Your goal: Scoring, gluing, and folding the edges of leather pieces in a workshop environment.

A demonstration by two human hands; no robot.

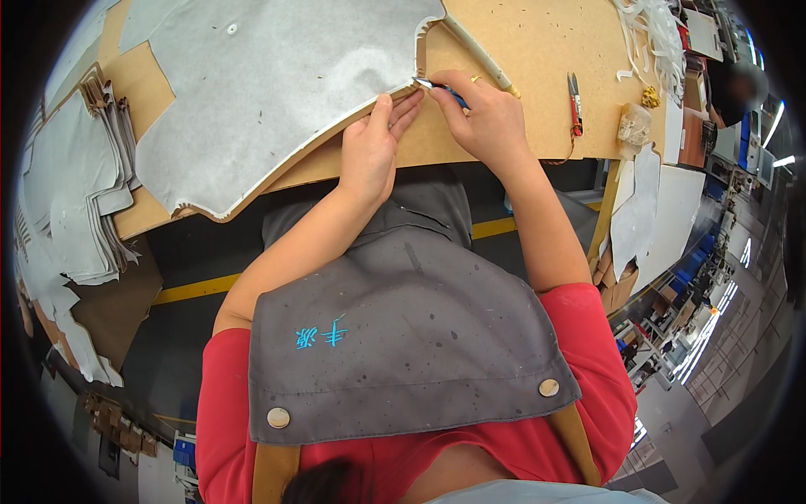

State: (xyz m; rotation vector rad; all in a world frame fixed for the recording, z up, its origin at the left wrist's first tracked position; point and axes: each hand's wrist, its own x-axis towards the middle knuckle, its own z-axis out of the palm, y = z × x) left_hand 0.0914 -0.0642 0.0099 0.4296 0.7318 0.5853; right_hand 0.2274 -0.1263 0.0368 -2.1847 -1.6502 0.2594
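Blue-handled tool (457,98) at the edge of a grey sheet (277,84) on the table (546,42)
The right hand (491,113) is closed round it; metal tip pointing left and slightly up, long axis slanting down-right; left hand (369,155) half open along the edge, its grip unclear.

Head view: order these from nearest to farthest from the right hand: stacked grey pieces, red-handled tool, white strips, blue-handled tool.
1. Blue-handled tool: in the right hand.
2. Red-handled tool: to its right, on the table.
3. White strips: farther right, toward the top.
4. Stacked grey pieces: far left.
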